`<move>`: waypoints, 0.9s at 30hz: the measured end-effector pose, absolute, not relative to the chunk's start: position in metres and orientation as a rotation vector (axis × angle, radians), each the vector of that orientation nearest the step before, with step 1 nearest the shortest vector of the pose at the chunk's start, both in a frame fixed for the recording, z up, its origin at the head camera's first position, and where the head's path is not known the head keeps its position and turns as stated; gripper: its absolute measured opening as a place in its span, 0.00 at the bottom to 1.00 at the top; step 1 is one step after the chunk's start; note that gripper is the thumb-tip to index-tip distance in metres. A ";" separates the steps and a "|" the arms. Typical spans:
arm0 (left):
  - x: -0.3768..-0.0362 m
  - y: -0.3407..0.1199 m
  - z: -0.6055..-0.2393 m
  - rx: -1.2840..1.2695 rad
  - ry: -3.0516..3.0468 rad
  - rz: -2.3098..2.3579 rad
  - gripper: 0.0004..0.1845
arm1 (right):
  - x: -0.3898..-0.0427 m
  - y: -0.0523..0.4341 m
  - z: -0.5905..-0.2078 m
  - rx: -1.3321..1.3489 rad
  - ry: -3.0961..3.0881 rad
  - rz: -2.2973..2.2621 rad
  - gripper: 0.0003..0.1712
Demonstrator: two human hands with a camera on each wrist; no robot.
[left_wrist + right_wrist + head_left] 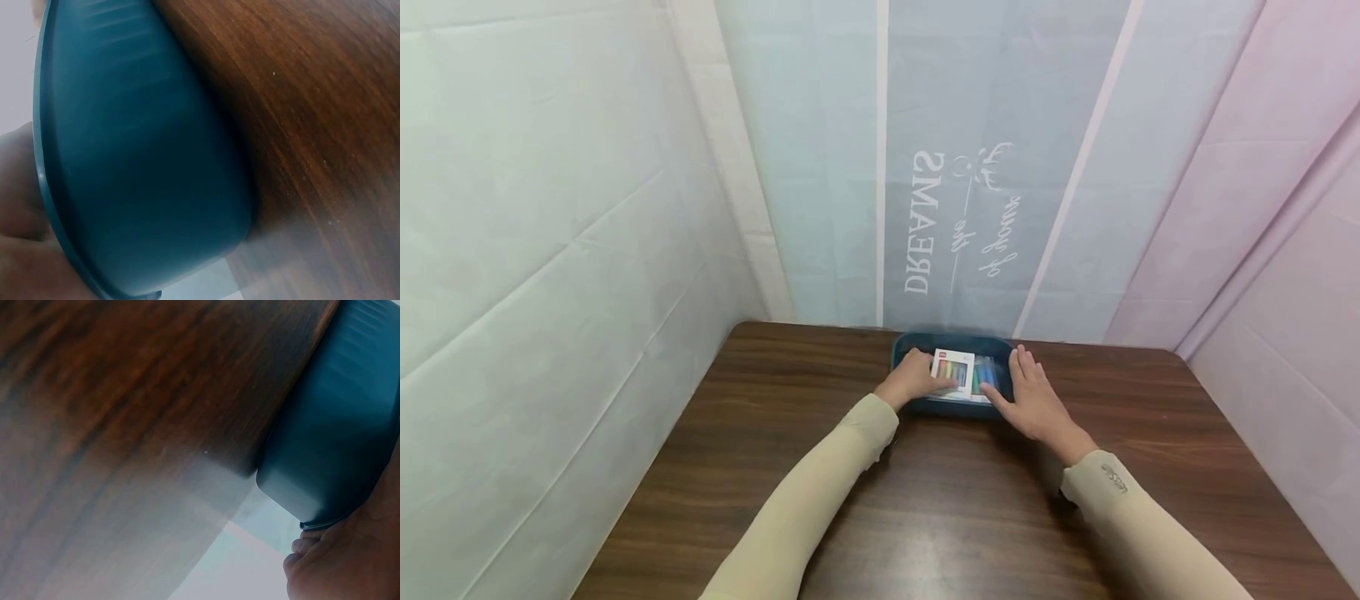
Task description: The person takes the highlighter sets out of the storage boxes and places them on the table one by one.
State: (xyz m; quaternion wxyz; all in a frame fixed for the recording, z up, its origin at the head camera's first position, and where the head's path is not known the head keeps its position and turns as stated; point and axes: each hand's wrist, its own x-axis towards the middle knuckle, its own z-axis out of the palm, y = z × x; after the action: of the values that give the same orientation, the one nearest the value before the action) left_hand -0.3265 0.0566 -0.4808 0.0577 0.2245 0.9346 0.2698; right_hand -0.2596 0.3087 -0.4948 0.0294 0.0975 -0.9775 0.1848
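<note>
A dark teal plastic basket (958,410) stands at the table's far edge in the head view. Inside it, my left hand (912,377) pinches a small white box (968,360) whose front shows a row of coloured sticks. Right of that box lies a clear pack of blue and green sticks (984,377). My right hand (1036,407) rests at the basket's right end, fingers straight along the rim and thumb reaching inward over the front. Both wrist views show the basket's outer wall (144,144), with the contents hidden behind it.
The basket stands on a dark wood-grain table (925,508) with rounded far corners. Close behind it hangs a pale striped cloth (827,208) with printed lettering. Light cloth walls (550,275) flank the table on both sides.
</note>
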 end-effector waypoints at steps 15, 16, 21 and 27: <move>-0.318 0.061 -0.480 0.637 2.886 0.781 0.25 | -0.259 0.310 -0.497 0.291 -3.016 0.571 0.63; -0.317 0.061 -0.480 0.629 2.887 0.776 0.26 | -0.259 0.310 -0.498 0.291 -3.016 0.570 0.63; -0.314 0.061 -0.480 0.589 2.886 0.761 0.28 | -0.258 0.309 -0.498 0.296 -3.015 0.570 0.63; -0.313 0.063 -0.480 0.559 2.898 0.744 0.30 | -0.258 0.309 -0.497 0.299 -3.011 0.562 0.63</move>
State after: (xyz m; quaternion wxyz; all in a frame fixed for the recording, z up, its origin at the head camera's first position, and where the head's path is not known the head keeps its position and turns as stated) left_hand -0.3134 0.0633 -0.4801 0.0491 0.1836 0.9509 0.2442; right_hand -0.2577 0.3087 -0.4969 0.0319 0.0970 -0.9779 0.1825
